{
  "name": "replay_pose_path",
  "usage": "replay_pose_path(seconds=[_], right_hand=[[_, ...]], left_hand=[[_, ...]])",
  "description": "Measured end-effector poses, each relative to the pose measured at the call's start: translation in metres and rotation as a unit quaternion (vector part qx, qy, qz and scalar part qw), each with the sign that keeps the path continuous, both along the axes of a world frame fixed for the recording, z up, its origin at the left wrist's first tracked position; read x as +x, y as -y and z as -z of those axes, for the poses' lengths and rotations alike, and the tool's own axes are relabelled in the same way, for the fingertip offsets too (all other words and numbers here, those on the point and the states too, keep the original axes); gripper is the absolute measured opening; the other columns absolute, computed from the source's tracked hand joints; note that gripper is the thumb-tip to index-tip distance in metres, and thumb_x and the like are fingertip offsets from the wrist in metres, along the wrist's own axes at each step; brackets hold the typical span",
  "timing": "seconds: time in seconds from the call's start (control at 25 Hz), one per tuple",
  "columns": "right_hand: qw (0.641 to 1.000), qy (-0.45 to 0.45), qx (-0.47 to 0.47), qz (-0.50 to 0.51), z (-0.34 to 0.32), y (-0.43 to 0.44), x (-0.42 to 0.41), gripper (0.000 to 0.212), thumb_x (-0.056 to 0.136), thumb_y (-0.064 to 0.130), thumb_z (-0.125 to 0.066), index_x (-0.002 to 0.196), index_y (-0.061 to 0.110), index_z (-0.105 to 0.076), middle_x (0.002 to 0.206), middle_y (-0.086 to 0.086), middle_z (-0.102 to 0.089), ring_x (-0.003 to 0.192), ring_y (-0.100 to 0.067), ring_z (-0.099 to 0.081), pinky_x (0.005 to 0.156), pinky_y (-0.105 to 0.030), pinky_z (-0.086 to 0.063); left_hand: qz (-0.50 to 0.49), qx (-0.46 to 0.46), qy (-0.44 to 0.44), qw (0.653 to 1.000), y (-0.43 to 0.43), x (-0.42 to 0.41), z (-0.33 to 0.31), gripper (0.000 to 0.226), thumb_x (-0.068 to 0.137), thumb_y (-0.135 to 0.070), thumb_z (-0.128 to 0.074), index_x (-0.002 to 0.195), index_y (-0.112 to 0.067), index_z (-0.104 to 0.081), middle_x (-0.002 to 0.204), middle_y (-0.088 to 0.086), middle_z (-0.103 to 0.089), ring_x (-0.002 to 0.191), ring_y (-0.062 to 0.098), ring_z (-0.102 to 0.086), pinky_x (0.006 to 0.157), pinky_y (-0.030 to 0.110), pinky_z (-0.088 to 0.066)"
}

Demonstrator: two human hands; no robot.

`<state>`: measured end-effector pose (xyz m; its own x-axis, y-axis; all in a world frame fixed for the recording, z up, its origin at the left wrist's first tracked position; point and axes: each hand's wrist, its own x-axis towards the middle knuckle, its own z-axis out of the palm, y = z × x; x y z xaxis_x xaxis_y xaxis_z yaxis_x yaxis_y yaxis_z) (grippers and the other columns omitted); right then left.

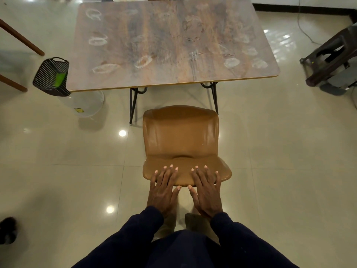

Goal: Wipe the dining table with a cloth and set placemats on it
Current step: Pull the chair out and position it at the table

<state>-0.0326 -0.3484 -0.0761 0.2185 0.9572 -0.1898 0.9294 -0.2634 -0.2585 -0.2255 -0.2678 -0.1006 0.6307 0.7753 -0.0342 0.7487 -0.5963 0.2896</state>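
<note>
So the dining table sits straight ahead, long side running left to right across the view, and the top is covered in chalky ring marks, so I'd say the wiping hasn't started. No cloth in anyone's grip and I can't spot any placemats. Best candidate for the cloth is a green thing tucked in the black wire basket just off the table's near left corner, though honestly I can't tell if it's fabric. Between the table and the person there's a tan chair, and both hands lie flat on its near edge with fingers straight and pointing at the table, holding nothing: left hand and right hand side by side, thumbs nearly meeting. The whole thing turns on this: the table is dead ahead of the fingertips but the chair blocks the way, and the basket is off to the left, so the left hand is the nearer one for that reach. My guess is the chair gets shifted first.
</note>
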Motion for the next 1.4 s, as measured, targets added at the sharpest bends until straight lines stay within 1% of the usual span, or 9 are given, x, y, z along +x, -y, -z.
replay_pose_path(seconds=[0.12,0.2,0.32,0.48,0.68,0.92,1.12,1.28,1.4], right_hand=[[1.000,-0.004,-0.012,0.012,0.003,0.006,-0.004,0.074,0.108,0.062,-0.013,0.148,0.016,-0.056,0.154,-0.010,-0.055,0.146,-0.041,-0.046,0.117,-0.067,-0.019],[1.000,-0.005,-0.013,0.021,0.004,0.007,-0.007,0.074,0.108,0.061,-0.012,0.148,0.017,-0.056,0.154,-0.010,-0.056,0.146,-0.042,-0.047,0.117,-0.067,-0.020],[1.000,-0.006,0.001,0.012,0.002,0.002,-0.001,0.069,0.108,0.058,-0.013,0.151,0.019,-0.051,0.156,-0.009,-0.054,0.147,-0.041,-0.046,0.119,-0.065,-0.017],[1.000,0.001,0.003,0.006,0.000,-0.014,0.016,0.061,0.110,0.055,-0.015,0.154,0.024,-0.044,0.158,-0.007,-0.051,0.150,-0.038,-0.041,0.124,-0.063,-0.008],[1.000,-0.007,0.017,0.005,0.002,-0.008,0.014,0.061,0.110,0.055,-0.016,0.155,0.025,-0.045,0.160,-0.006,-0.049,0.152,-0.038,-0.039,0.125,-0.062,-0.007],[0.999,-0.003,0.030,-0.017,0.001,-0.003,0.023,0.058,0.112,0.053,-0.018,0.156,0.027,-0.046,0.163,-0.003,-0.046,0.156,-0.032,-0.029,0.125,-0.062,-0.009],[1.000,-0.017,0.012,0.018,-0.005,-0.004,0.010,0.063,0.109,0.063,-0.021,0.153,0.029,-0.050,0.162,-0.002,-0.047,0.154,-0.036,-0.035,0.123,-0.061,-0.012],[1.000,-0.015,0.007,0.019,0.000,0.004,0.001,0.065,0.105,0.068,-0.026,0.154,0.030,-0.047,0.163,-0.001,-0.045,0.154,-0.038,-0.033,0.124,-0.062,-0.012],[0.999,-0.010,0.003,0.032,-0.002,0.004,-0.004,0.066,0.105,0.067,-0.025,0.151,0.028,-0.053,0.161,-0.002,-0.048,0.154,-0.039,-0.031,0.123,-0.063,-0.012]], left_hand=[[0.012,0.006,-0.007,1.000,0.005,-0.003,0.001,0.061,0.112,-0.046,-0.022,0.163,-0.017,-0.037,0.171,0.008,-0.031,0.158,0.028,-0.028,0.127,0.053,-0.016],[0.009,0.005,-0.006,1.000,0.006,-0.004,-0.001,0.060,0.111,-0.046,-0.025,0.163,-0.018,-0.036,0.172,0.008,-0.030,0.158,0.029,-0.027,0.127,0.054,-0.016],[-0.002,-0.002,-0.002,1.000,0.003,0.002,-0.005,0.061,0.112,-0.047,-0.021,0.163,-0.017,-0.037,0.170,0.007,-0.033,0.157,0.029,-0.031,0.127,0.054,-0.016],[-0.037,-0.023,0.003,0.999,-0.004,0.020,-0.013,0.062,0.113,-0.048,-0.016,0.160,-0.016,-0.041,0.168,0.010,-0.036,0.157,0.030,-0.030,0.127,0.055,-0.016],[-0.061,-0.023,0.012,0.998,0.004,0.022,-0.011,0.056,0.110,-0.043,-0.028,0.158,-0.018,-0.044,0.170,0.009,-0.032,0.159,0.030,-0.025,0.128,0.055,-0.012],[-0.059,-0.037,0.014,0.997,0.013,0.024,-0.013,0.062,0.113,-0.050,-0.014,0.159,-0.018,-0.041,0.170,0.010,-0.034,0.157,0.030,-0.025,0.127,0.054,-0.010],[-0.030,-0.035,0.011,0.999,0.005,0.015,-0.016,0.064,0.112,-0.053,-0.015,0.159,-0.020,-0.043,0.170,0.009,-0.034,0.158,0.028,-0.025,0.126,0.049,-0.010],[-0.008,-0.016,0.012,1.000,0.006,0.006,-0.014,0.064,0.112,-0.053,-0.017,0.158,-0.020,-0.048,0.170,0.007,-0.034,0.158,0.026,-0.025,0.128,0.046,-0.005],[-0.004,-0.020,0.023,1.000,0.006,0.004,-0.014,0.063,0.112,-0.049,-0.018,0.159,-0.018,-0.046,0.171,0.006,-0.032,0.158,0.024,-0.025,0.129,0.045,-0.007]])
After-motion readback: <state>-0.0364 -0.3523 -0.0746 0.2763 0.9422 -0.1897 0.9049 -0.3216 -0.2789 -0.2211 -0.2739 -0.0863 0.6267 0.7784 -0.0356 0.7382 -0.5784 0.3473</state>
